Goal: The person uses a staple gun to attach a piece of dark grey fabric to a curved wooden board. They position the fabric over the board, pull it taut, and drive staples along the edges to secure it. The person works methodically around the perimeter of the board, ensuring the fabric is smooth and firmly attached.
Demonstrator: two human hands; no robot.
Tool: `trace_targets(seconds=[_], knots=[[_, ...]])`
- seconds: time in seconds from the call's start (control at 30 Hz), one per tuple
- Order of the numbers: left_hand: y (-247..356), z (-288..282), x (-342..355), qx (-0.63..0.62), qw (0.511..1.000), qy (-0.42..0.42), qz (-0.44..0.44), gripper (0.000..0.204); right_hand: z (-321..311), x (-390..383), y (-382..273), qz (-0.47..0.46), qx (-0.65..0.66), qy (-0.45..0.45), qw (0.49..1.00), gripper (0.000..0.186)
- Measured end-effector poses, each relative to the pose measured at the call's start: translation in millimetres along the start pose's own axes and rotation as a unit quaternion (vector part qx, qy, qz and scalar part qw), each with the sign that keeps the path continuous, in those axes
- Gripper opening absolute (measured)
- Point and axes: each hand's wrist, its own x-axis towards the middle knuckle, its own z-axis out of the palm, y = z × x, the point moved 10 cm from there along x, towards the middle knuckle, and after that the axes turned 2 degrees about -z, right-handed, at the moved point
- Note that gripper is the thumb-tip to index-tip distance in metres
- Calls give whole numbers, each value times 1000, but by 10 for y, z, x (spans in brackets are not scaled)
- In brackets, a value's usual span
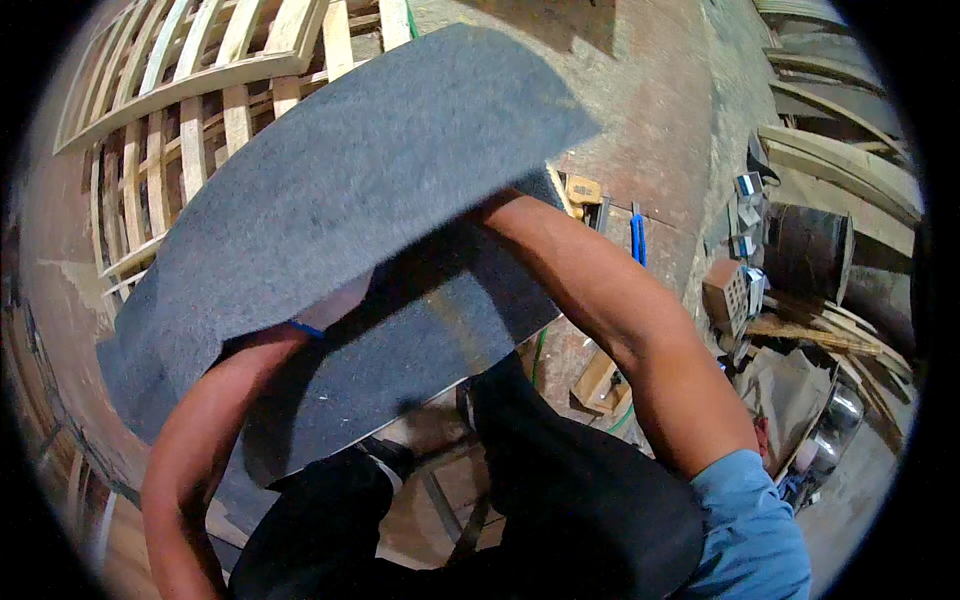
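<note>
A large grey felt-like sheet is lifted and bowed over both of my hands. Below it lies a second grey surface of the same look, across the front of my legs; I cannot tell whether it is the same piece folded. My left hand is mostly under the raised sheet, with a pale, glove-like patch and a blue band at the wrist. My right forearm reaches in beneath the sheet's near edge, hiding that hand entirely. What the fingers of either hand do is hidden.
Slatted wooden frames stand at the far left. Past my right arm lie a yellow object, a blue-handled tool and a small wooden box. Along the right are a hollow brick, a dark drum and curved wooden pieces.
</note>
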Motion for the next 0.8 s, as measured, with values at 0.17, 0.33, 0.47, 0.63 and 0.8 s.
trace_targets(seconds=[0.17, 0.33, 0.47, 0.63, 0.8], knots=[[157, 293, 118, -94, 963, -228, -106, 56, -50, -102, 105, 9, 26, 16, 999, 48], [603, 206, 197, -124, 986, -107, 7, 66, -143, -241, 278, 34, 44, 20, 998, 58], [456, 522, 268, -115, 987, -116, 6, 71, -266, -206, 301, 28, 65, 26, 997, 57], [391, 450, 515, -120, 983, -141, 0, 75, -603, 104, 377, -4, 57, 34, 998, 45], [440, 370, 682, -43, 995, -58, 62, 72, -1273, 564, 184, -67, 106, 60, 990, 34]])
